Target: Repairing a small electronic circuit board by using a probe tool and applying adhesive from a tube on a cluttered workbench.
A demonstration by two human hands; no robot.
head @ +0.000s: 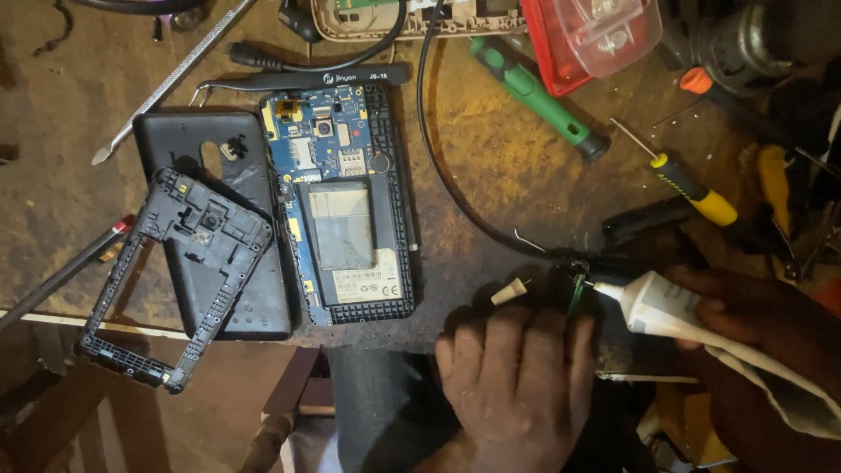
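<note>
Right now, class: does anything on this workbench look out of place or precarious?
Yes. The black inner frame lies askew, propped on the back cover and overhanging the bench edge. The glue tube's cap lies loose beside the left hand.

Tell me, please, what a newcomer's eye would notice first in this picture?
First, the opened phone with its bare blue circuit board at the centre of the worn brown workbench, beside a black plastic back cover and a loose black inner frame. At lower right, the right hand squeezes a white glue tube toward a small green part at the left hand.
</note>
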